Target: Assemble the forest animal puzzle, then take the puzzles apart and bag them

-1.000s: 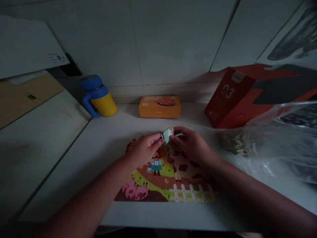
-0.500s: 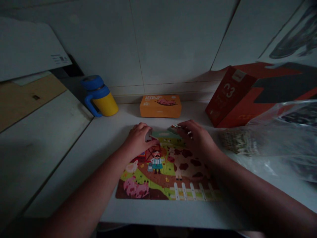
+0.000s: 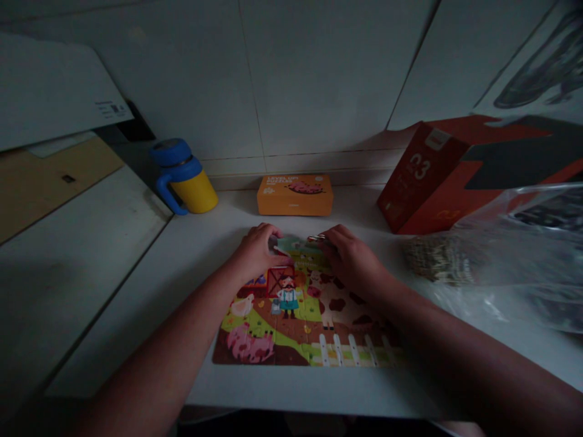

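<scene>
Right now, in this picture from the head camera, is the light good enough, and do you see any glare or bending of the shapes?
In the head view, the whole scene is dim, and the left hand and right hand lie in dull shadow, but the jigsaw puzzle keeps readable colours. The plastic bag shows pale glare. The wide lens seems to bend the edges of the table and the lines of the wall.

The left hand [image 3: 259, 252] and the right hand [image 3: 350, 258], at the far edge of the jigsaw puzzle [image 3: 291, 340], are bare, with broad backs and short, thick-looking fingers. Bare skin continues along the left forearm [image 3: 164, 358] and the right forearm [image 3: 455, 346], which are smooth and rounded and widen steadily beyond the puzzle's near corners until the frame cuts them off. The dim light hides the fingernails and any fine marks on the skin.
</scene>
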### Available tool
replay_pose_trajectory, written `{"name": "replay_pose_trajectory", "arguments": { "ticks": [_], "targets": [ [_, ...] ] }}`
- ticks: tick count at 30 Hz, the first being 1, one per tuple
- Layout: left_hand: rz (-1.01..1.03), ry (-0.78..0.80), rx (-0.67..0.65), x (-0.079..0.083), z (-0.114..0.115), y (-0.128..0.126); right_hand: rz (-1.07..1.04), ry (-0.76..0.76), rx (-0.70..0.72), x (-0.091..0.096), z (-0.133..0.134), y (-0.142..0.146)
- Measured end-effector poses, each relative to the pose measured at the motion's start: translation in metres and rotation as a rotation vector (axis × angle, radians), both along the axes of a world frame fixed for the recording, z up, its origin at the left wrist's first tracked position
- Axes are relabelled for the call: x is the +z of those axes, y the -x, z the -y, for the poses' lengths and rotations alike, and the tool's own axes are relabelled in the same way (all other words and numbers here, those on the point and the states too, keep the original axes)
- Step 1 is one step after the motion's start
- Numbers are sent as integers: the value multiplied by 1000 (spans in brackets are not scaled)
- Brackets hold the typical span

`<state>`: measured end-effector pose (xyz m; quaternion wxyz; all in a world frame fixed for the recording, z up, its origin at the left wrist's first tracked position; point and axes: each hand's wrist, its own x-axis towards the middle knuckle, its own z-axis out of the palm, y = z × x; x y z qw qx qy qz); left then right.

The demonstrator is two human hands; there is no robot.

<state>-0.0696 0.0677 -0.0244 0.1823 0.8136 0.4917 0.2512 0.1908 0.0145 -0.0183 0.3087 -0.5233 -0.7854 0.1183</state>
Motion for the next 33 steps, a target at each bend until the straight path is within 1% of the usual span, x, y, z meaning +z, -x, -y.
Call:
{"name": "replay_pose_trajectory", "arguments": {
  "ticks": [2, 5, 7, 9, 11, 13, 15, 17, 19, 20, 22, 24, 26, 28, 30, 33],
  "targets": [
    [47, 47, 18, 0, 2, -2, -48, -9, 6, 3, 2, 2],
    [127, 97, 18, 1, 6, -4, -53, 43, 47, 5, 4, 4],
    [226, 144, -5, 4, 7, -4, -46, 77, 44, 4, 5, 4],
    [354, 214, -14, 9, 8, -3, -91, 114, 8, 3, 6, 2],
    [471, 254, -2, 14, 8, -2, -200, 175, -34, 1, 5, 0],
    [577, 249, 29, 18, 8, -2, -350, 230, -33, -2, 4, -2],
    [683, 277, 66, 18, 9, -6, -518, 270, 29, -5, 3, -2],
    [787, 364, 92, 14, 13, -12, -673, 331, 117, -6, 3, 0],
    [859, 466, 76, 9, 20, -21, -783, 409, 185, -5, 4, 4],
    [878, 502, 47, 7, 24, -26, -817, 432, 201, -5, 5, 6],
    [848, 529, -31, 4, 33, -34, -834, 424, 189, -2, 7, 9],
    [732, 496, -86, 4, 41, -40, -794, 379, 129, -1, 8, 8],
    [611, 440, -102, 7, 46, -41, -708, 340, 50, 0, 7, 6],
    [555, 408, -114, 9, 48, -41, -618, 316, 1, 0, 7, 4],
    [545, 403, -148, 11, 48, -40, -566, 303, 4, -1, 7, 3],
    [509, 376, -179, 12, 46, -38, -552, 286, 46, -2, 8, 4]
  ]
}}
